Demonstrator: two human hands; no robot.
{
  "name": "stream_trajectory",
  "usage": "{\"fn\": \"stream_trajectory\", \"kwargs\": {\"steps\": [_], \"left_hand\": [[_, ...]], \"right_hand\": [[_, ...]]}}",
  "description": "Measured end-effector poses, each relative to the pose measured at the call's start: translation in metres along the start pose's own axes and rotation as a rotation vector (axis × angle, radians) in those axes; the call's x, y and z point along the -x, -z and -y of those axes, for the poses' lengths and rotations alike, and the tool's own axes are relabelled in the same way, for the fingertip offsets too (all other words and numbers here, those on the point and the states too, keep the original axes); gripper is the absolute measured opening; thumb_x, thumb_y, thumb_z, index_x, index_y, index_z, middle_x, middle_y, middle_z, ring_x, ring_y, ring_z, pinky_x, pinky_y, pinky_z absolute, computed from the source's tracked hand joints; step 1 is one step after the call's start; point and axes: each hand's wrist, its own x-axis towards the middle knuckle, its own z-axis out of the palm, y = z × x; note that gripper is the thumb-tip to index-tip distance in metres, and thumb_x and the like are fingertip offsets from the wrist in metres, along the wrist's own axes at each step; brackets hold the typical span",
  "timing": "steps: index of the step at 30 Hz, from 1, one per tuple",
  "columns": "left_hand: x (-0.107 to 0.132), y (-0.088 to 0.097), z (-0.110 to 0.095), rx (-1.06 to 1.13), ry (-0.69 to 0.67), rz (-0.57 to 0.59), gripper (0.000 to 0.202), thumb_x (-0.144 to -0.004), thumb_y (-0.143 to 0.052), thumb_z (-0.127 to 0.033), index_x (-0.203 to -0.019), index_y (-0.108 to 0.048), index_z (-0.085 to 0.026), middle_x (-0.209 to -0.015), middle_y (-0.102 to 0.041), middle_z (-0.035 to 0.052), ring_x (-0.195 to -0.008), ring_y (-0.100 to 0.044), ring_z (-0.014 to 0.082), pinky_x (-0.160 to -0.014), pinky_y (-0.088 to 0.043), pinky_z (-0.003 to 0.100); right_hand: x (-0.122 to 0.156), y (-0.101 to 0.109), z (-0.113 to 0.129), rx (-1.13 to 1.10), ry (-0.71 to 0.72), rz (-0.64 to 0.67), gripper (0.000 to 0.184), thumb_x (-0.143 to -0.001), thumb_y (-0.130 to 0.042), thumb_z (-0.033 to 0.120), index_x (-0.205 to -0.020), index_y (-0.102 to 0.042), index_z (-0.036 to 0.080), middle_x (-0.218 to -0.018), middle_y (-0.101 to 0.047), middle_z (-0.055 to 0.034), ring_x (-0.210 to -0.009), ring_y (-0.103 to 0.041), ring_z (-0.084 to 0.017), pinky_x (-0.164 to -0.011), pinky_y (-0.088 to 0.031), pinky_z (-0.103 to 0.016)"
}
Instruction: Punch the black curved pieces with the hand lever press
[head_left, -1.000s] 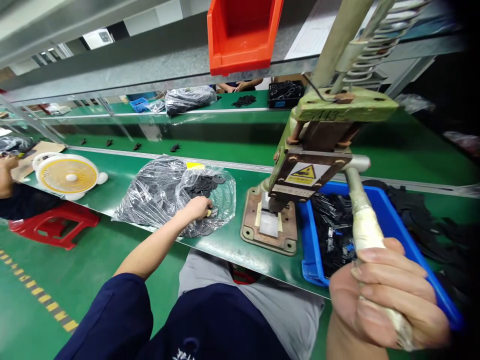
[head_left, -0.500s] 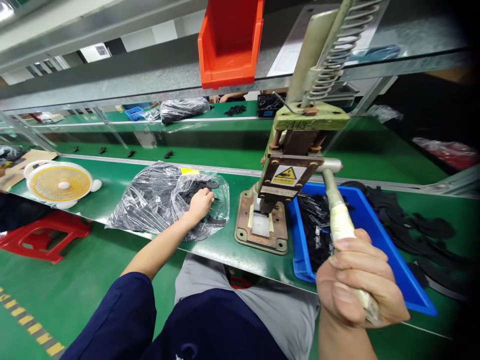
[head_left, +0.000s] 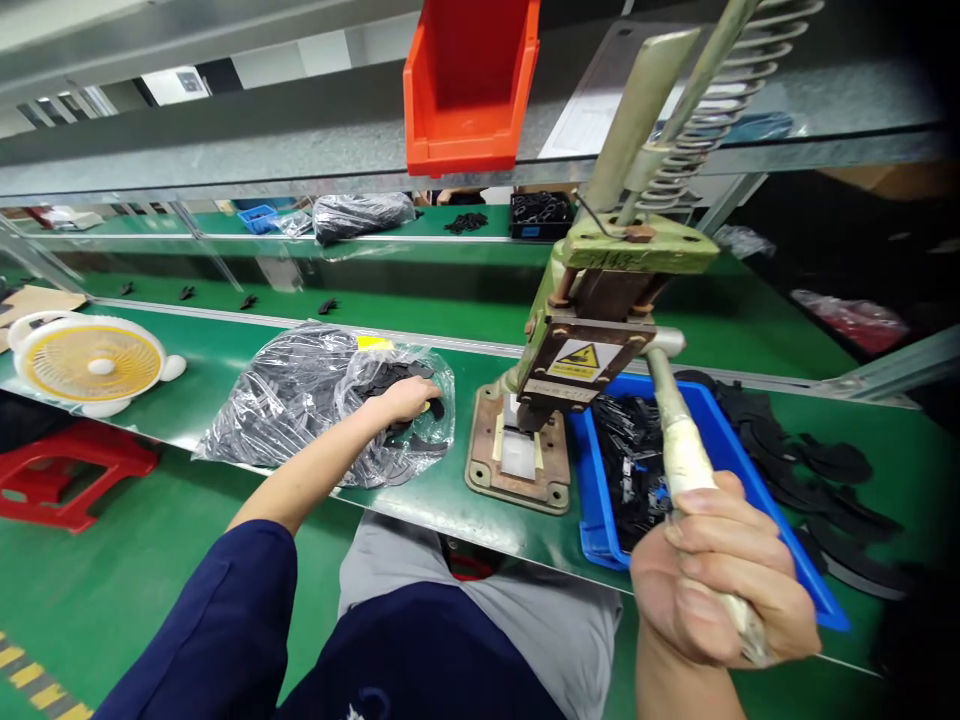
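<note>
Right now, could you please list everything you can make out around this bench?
workbench: one, green, across the view
hand press: one, green and brown, on the workbench
clear bag: one, holding dark parts, left of the hand press
blue bin: one, holding black parts, right of the hand press
loose pieces: several, black, right of the blue bin
fan: one, white and yellow, workbench's left end
stool: one, red, below the fan
orange bin: one, on the grey shelf
small parts: four, dark, in a row behind the workbench
blue basket: one, at the back
black crate: one, at the back
far bag: one, grey, between blue basket and black crate
left hand: one, at the clear bag's mouth
right hand: one, gripping the pale handle
</note>
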Motion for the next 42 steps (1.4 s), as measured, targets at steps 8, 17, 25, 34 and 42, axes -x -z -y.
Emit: {"fn": "stream_trajectory", "kwargs": {"steps": [8,17,25,34,42], "left_hand": [[-0.011,0.011,0.006,-0.028,0.088,0.075,0.026,-0.072,-0.065,-0.004,-0.094,-0.075,-0.014,-0.098,-0.069,0.0103,-0.09,-0.066,0.0223,-0.079,-0.05,0.027],[-0.013,-0.004,-0.058,1.246,0.33,-0.173,0.021,-0.072,-0.075,-0.019,-0.082,-0.057,-0.015,-0.068,-0.064,-0.0021,-0.059,-0.06,0.0112,-0.058,-0.048,0.022],[-0.04,-0.016,-0.11,1.495,0.398,-0.148,0.04,-0.061,-0.092,-0.026,-0.08,-0.059,-0.012,-0.064,-0.063,-0.0031,-0.05,-0.057,0.0068,-0.048,-0.05,0.018],[-0.044,-0.016,-0.114,1.461,0.473,-0.106,0.042,-0.062,-0.093,-0.029,-0.071,-0.056,-0.012,-0.056,-0.054,-0.0075,-0.043,-0.053,0.0036,-0.046,-0.049,0.015],[-0.053,-0.02,-0.111,1.405,0.654,0.066,0.029,-0.079,-0.08,-0.021,-0.066,-0.056,-0.012,-0.051,-0.062,-0.0003,-0.039,-0.057,0.0057,-0.039,-0.038,0.01]], "right_hand": [[-0.001,0.002,0.006,0.019,-0.055,0.039,0.015,-0.065,-0.06,0.024,-0.056,-0.048,0.021,-0.061,-0.059,0.0032,-0.069,-0.061,-0.017,-0.086,-0.051,-0.048],[0.0,0.003,0.01,0.065,-0.08,0.058,0.02,-0.075,-0.058,0.03,-0.061,-0.046,0.022,-0.063,-0.057,0.0033,-0.071,-0.059,-0.018,-0.088,-0.051,-0.052],[-0.002,0.015,0.014,0.105,-0.103,0.205,0.015,-0.081,-0.06,0.029,-0.069,-0.053,0.022,-0.069,-0.059,0.0028,-0.075,-0.059,-0.02,-0.09,-0.05,-0.057],[-0.002,0.007,0.011,0.056,-0.081,0.11,0.02,-0.079,-0.06,0.029,-0.065,-0.048,0.021,-0.068,-0.058,0.0035,-0.074,-0.059,-0.017,-0.089,-0.049,-0.05],[-0.004,0.014,0.02,0.087,-0.172,0.201,0.012,-0.078,-0.06,0.028,-0.069,-0.053,0.022,-0.07,-0.059,0.0026,-0.078,-0.06,-0.02,-0.093,-0.049,-0.056]]}}
